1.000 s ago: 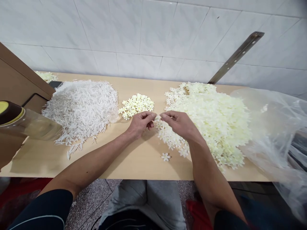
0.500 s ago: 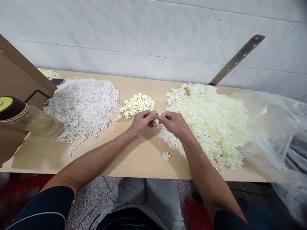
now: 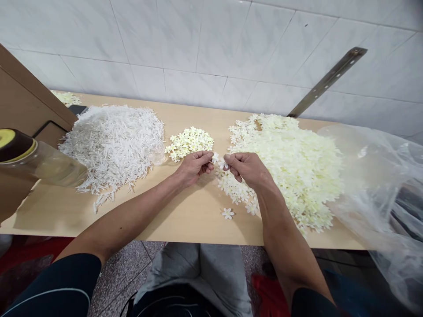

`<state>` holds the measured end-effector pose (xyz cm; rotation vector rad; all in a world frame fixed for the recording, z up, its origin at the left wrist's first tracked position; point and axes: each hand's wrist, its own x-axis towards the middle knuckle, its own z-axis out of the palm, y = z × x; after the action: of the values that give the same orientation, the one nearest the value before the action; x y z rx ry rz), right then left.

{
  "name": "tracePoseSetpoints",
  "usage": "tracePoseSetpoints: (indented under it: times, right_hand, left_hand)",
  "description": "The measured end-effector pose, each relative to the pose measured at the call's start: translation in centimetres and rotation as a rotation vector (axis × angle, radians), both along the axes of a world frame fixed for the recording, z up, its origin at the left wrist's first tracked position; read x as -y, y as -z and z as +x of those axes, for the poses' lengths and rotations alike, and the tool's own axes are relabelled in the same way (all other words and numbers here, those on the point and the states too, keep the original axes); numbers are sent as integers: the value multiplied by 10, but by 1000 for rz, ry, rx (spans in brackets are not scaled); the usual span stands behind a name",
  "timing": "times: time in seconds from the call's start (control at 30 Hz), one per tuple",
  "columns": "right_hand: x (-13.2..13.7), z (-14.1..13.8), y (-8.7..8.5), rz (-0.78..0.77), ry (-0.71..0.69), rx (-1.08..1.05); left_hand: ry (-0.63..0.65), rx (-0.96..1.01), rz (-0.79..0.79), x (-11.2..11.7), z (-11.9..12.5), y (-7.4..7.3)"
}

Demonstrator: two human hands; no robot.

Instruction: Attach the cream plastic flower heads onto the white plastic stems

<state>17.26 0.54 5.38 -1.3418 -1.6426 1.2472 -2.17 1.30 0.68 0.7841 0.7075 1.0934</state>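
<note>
While my left hand (image 3: 197, 168) pinches a flower (image 3: 215, 157) inside the counter's front edge (image 3: 185, 237), can't tell what right hand (image 3: 243, 166) grips.

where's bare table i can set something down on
Free: the table between left forearm and lone flower; the strip behind the small flower pile, up to the wall; front left, before the white pile and bottle. Crowded: the right, under the big flower pile and plastic.
</note>
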Motion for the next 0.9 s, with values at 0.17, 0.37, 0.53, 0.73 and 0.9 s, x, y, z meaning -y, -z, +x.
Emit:
tracePoseSetpoints:
  times: [0.17, 0.37, 0.53, 0.73, 0.9]
  right_hand:
    - [3, 22, -18, 34, -78, 274]
    - [9, 44, -34, 212, -51, 525]
    - [11, 24, -30, 222, -9, 383]
    - [9, -5, -11, 140, -90, 254]
    - [4, -10, 1, 108, 30, 216]
  left_hand:
    - [-24, 24, 3, -4, -1, 6]
    - [-10, -59, 85, 5, 2, 4]
    - [-52, -193, 171, 13, 10, 4]
    - [-133, -285, 264, 12, 12, 8]
    - [-182, -310, 302, 12, 11, 8]
